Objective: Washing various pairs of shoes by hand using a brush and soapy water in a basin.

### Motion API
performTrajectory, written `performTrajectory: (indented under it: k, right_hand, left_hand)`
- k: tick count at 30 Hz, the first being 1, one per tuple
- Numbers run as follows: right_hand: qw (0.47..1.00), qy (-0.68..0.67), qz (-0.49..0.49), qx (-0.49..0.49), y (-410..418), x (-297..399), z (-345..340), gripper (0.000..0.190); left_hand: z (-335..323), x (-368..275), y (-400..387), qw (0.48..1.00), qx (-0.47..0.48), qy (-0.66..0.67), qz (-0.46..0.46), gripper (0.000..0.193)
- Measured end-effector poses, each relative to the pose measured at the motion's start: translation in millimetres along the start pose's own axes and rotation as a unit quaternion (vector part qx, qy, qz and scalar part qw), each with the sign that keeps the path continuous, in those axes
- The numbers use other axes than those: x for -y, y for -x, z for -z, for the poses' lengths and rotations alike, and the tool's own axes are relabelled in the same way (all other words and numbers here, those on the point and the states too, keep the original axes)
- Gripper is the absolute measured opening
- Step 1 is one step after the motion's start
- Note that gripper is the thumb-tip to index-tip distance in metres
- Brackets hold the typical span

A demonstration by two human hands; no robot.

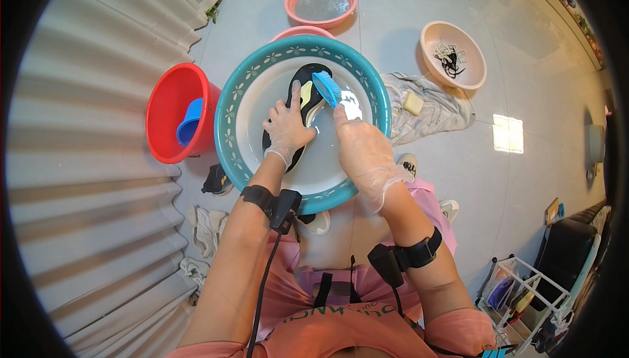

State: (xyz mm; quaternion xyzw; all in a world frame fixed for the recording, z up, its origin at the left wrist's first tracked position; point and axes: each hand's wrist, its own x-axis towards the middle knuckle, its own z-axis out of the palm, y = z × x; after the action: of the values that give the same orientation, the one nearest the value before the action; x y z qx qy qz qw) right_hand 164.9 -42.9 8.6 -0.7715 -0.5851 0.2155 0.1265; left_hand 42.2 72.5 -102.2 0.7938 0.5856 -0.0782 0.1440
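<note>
A teal-rimmed basin [228, 134] with a white inside holds water in front of me. In it lies a black shoe [310, 74] with a pale yellow patch. My left hand [290, 129], in a clear thin glove, presses on the shoe with its fingers spread. Gloved as well, my right hand [363, 149] grips the handle of a blue scrubbing brush [327, 88], whose bristles are at the shoe's right side. Part of the shoe is hidden beneath my left hand and wrist.
At the left stands a red bucket [155, 117] with a blue scoop or cup [189, 124] inside. Pink basins [290, 2] are beyond. A cream bowl [479, 63] holds shoelaces [448, 58]. Yellow soap [413, 104] rests on a cloth [442, 112]. More shoes [202, 230] lie by the curtain [113, 161].
</note>
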Motion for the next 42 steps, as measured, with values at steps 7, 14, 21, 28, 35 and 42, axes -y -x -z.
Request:
performTrajectory:
  k: [7,14,21,28,35,42]
  right_hand:
    - [0.997,0.011,0.038,-0.061,1,0,3,0.047]
    - [0.999,0.030,0.021,-0.011,2,-1,2,0.049]
    - [0.999,0.023,-0.017,0.040,1,4,5,0.054]
    - [0.998,0.028,-0.011,0.064,1,5,3,0.053]
    - [0.993,0.020,-0.026,0.113,1,10,6,0.057]
    - [0.995,0.035,-0.012,0.091,2,7,0,0.054]
  left_hand:
    - [-1,-1,0,1.000,-0.002,0.004,-0.001,0.115]
    - [0,0,0,1.000,-0.002,0.006,0.004,0.115]
    - [-2,0,-1,1.000,-0.006,-0.002,0.001,0.115]
    - [-1,-1,-2,1.000,0.006,0.002,0.005,0.116]
    - [-7,4,-3,1.000,-0.012,0.001,-0.001,0.116]
    - [-4,0,-3,1.000,0.001,0.007,0.002,0.116]
